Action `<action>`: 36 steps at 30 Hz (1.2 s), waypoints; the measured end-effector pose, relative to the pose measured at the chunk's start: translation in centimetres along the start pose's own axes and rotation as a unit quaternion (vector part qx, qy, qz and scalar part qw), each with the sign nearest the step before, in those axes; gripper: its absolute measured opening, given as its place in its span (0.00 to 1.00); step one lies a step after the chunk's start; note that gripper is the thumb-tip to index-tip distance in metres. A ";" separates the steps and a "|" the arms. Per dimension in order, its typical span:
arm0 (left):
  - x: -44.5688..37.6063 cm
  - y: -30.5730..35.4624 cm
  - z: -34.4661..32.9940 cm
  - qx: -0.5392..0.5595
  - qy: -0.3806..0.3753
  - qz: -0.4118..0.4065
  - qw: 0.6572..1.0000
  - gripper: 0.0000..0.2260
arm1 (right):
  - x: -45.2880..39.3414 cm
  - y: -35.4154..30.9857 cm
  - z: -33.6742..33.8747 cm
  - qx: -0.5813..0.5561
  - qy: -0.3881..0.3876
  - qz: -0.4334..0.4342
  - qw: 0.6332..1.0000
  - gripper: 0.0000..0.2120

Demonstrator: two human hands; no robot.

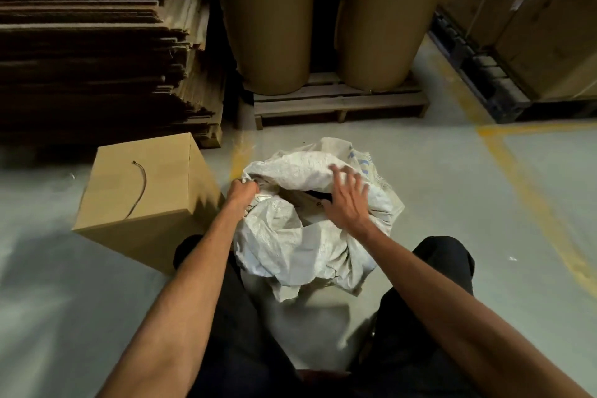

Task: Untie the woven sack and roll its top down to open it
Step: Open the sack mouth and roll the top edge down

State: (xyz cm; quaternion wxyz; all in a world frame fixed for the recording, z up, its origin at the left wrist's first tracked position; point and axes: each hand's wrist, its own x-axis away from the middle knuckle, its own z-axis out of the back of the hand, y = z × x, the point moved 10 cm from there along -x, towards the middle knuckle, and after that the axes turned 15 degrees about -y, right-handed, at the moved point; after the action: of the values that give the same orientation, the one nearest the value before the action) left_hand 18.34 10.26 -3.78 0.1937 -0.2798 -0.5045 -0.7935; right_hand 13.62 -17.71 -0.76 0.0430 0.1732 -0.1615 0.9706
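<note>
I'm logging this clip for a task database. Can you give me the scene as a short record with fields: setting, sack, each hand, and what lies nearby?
setting: warehouse floor with yellow lines
sack: white woven sack standing between the person's knees, mouth partly open, top crumpled
left hand: left hand gripping the sack's rim on the left side
right hand: right hand spread open over the sack's far flap, blurred
tie: cord lying loose on the cardboard box left of the sack
behind: two big paper rolls on a wooden pallet; stacked flat cardboard at left
</note>
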 end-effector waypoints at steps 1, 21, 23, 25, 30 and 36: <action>0.0 0.5 0.0 0.000 -0.004 -0.004 1.000 0.15 | 0.1 2.8 -1.3 -0.028 -0.013 -0.053 0.998 0.45; -0.5 0.0 -1.6 0.032 -0.012 0.008 0.999 0.28 | 4.9 16.2 -13.4 -0.456 -0.118 -0.304 0.828 0.70; -0.6 -0.2 -1.6 0.032 -0.015 0.004 0.999 0.26 | 4.6 15.5 -13.5 -0.449 -0.098 -0.275 0.844 0.66; -0.6 0.0 -1.4 0.026 -0.012 -0.008 1.000 0.24 | 4.6 15.3 -12.8 -0.434 -0.057 -0.254 0.863 0.56; 0.3 2.5 -0.6 -0.111 0.046 -0.123 0.985 0.26 | 4.7 16.0 -9.3 -0.380 0.042 -0.229 0.895 0.37; 3.0 5.0 -1.8 -0.433 0.107 -0.293 0.846 0.40 | 5.0 17.7 -1.6 -0.294 0.150 -0.156 0.931 0.29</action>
State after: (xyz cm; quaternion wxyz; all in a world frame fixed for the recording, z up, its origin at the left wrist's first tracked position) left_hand 18.51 6.45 1.01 -0.1360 -0.0882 -0.1440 -0.9762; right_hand 6.00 -33.74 -5.73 0.2668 0.0278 -0.4024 0.8753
